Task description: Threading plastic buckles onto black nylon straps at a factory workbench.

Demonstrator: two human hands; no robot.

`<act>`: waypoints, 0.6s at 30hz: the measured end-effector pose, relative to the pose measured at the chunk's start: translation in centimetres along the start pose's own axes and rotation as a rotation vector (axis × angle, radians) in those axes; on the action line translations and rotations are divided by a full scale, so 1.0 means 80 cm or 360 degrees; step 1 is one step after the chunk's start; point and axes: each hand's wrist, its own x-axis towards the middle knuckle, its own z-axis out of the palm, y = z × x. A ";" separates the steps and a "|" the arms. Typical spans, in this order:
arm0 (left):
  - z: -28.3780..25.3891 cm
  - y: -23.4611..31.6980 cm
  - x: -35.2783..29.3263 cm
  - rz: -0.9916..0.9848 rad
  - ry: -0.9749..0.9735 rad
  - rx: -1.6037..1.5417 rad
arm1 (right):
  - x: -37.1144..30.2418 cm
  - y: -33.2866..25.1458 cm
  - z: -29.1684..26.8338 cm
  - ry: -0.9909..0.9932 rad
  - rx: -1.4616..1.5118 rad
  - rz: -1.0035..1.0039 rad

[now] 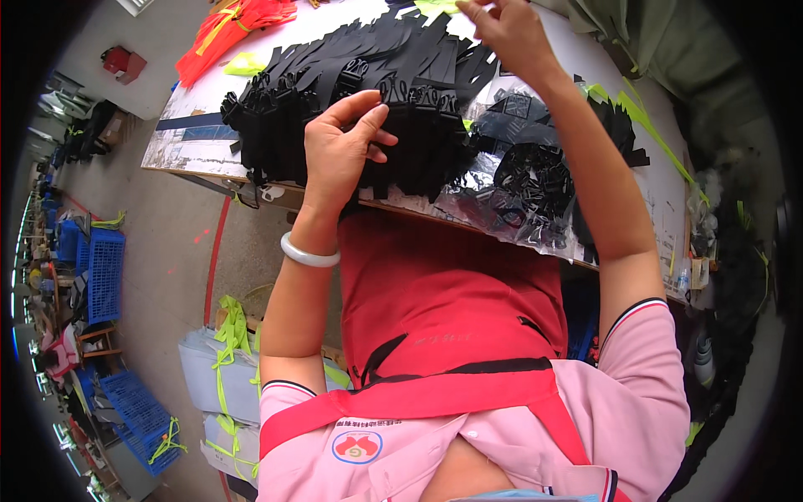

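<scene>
A thick pile of black webbing straps (pixel 368 58) with black plastic buckles (pixel 418 96) lies across the table, many ends hanging over its near edge. In front of the pile, my left hand (pixel 339 146) is raised with its fingers curled, thumb and forefinger tips close together. Whether something thin is between them does not show against the black straps. My right hand (pixel 510 38) reaches to the far side, partly cut by the top edge. Its bent fingertips are beside a yellow-green fabric piece (pixel 437 7); what they grip, if anything, cannot be made out.
A clear plastic bag of small black buckle parts (pixel 535 180) sits at the table's near right. Orange fabric strips (pixel 226 33) lie at the far left. Grey bundles tied with yellow-green strips (pixel 213 376) stand lower left. Blue crates (pixel 104 276) are across the floor.
</scene>
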 end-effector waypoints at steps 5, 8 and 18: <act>0.005 -0.030 -0.040 0.0076 0.0002 -0.0038 | -0.116 -0.018 0.037 -0.0196 -0.0456 0.0632; -0.001 -0.043 -0.070 -0.0140 -0.0206 -0.0351 | -0.153 -0.054 0.052 -0.0266 0.0068 0.1012; 0.029 -0.101 -0.109 -0.0678 -0.0521 -0.0780 | -0.243 -0.078 0.074 -0.0681 0.0683 0.1674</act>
